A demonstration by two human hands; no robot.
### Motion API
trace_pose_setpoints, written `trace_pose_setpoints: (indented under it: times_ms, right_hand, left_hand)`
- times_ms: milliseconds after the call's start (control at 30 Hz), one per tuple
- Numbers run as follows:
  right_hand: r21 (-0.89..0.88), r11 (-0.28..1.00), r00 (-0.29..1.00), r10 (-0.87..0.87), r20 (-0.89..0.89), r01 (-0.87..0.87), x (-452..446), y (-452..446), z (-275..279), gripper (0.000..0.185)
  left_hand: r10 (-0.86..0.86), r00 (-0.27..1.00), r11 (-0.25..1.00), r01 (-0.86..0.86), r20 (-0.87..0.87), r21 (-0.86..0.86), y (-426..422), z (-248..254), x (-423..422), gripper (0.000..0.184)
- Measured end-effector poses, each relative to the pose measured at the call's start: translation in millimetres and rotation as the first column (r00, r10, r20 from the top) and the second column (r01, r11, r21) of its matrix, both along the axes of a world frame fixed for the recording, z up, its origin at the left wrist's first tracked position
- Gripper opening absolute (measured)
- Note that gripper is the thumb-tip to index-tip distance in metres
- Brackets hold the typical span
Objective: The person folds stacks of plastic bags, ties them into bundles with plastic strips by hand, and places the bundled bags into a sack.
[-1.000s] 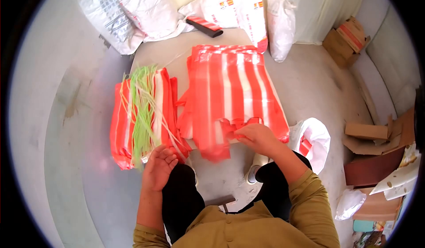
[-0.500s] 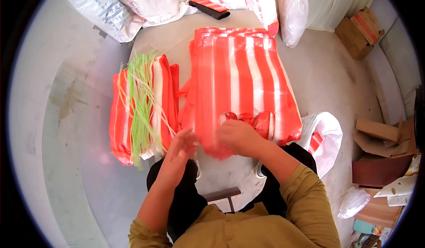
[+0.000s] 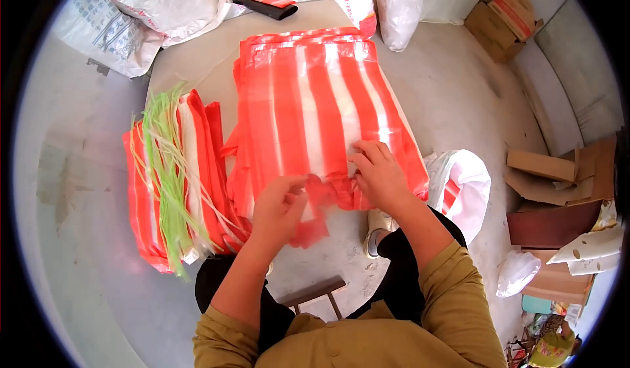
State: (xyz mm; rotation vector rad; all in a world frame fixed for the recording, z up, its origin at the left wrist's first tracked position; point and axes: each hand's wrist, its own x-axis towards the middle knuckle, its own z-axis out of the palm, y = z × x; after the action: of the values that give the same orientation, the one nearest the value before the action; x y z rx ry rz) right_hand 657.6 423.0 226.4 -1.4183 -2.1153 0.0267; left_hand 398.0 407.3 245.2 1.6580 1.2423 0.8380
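Note:
A stack of red-and-white striped plastic bags lies on the table in front of me. At its near edge, my left hand is closed with its fingertips on a loose, blurred flap of the top bag, which hangs over the edge. My right hand rests on the near right part of the stack, fingers bent and pinching the bunched bag edge. To the left lies a smaller folded bundle of striped bags, with a bunch of green and pale plastic strings draped across it.
White woven sacks stand behind the table. A black roll with striped plastic lies at the back edge. On the right are an open white sack, cardboard boxes and, far lower right, another person.
The view has shifted, moving the stack leftward in the picture. My left hand has come to the near edge and taken the flap. My right hand has moved right along the edge.

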Motion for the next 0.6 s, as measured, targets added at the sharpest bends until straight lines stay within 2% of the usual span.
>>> trace_pose_setpoints:
  times_ms: [100,200,233,300,400,500,600]
  right_hand:
    - [-0.014,1.0,0.999,0.022,0.029,-0.021,2,4,0,0.032]
    - [0.027,0.998,0.998,0.058,0.037,-0.059,5,8,-3,0.027]
    - [0.011,0.998,0.998,0.055,-0.006,-0.055,5,10,-1,0.026]
    - [-0.023,0.999,0.995,0.047,-0.093,-0.049,5,12,8,0.023]
    - [-0.092,0.995,0.982,0.022,-0.187,-0.039,8,12,17,0.026]
    - [-0.083,0.996,0.974,0.024,-0.226,-0.044,6,14,20,0.028]
    - [0.041,0.998,0.997,0.042,-0.07,-0.039,0,18,20,0.032]
  left_hand:
    - [-0.03,0.979,0.994,0.051,0.201,-0.098,-1,-20,16,0.034]
    - [-0.063,0.985,0.991,0.081,0.161,-0.106,-4,-34,25,0.037]
    - [-0.052,0.977,0.987,0.081,0.205,-0.139,-4,-35,27,0.038]
    - [-0.025,0.957,0.975,0.087,0.289,-0.205,-4,-33,33,0.04]
    - [0.132,0.857,0.879,0.13,0.498,-0.459,-3,-5,42,0.041]
    - [0.192,0.788,0.872,0.136,0.585,-0.47,1,-16,45,0.042]
    - [0.212,0.741,0.865,0.162,0.637,-0.475,2,-15,45,0.043]
